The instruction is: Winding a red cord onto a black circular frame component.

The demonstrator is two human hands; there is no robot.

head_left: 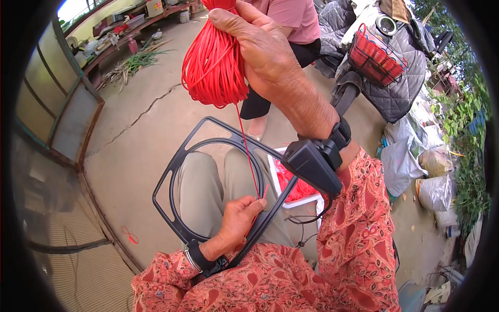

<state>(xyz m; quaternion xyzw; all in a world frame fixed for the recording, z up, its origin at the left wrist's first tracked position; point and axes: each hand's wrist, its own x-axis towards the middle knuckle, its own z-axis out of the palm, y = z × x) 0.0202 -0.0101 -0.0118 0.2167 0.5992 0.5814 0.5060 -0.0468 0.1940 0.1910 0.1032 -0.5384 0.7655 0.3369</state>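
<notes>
Raised high in front of me, my right hand (262, 47) is closed around a thick hank of red cord (214, 67). A single strand hangs from the hank's lower end and runs taut down to my left hand (240, 216). My left hand pinches that strand between thumb and fingers beside the frame's inner ring, and a short red end sticks up past the fingertips. Across my lap lies a black frame (162, 182) with a round ring inside an angular outer rim. The ring's near right side passes by my left fingers.
A white tray (317, 197) of red strips stands right of my knees. Ahead sits a person in a pink shirt (301, 18). A scooter with a red-lined basket (375, 57) and several white sacks (400, 161) line the right. A glazed metal door (78, 119) stands left.
</notes>
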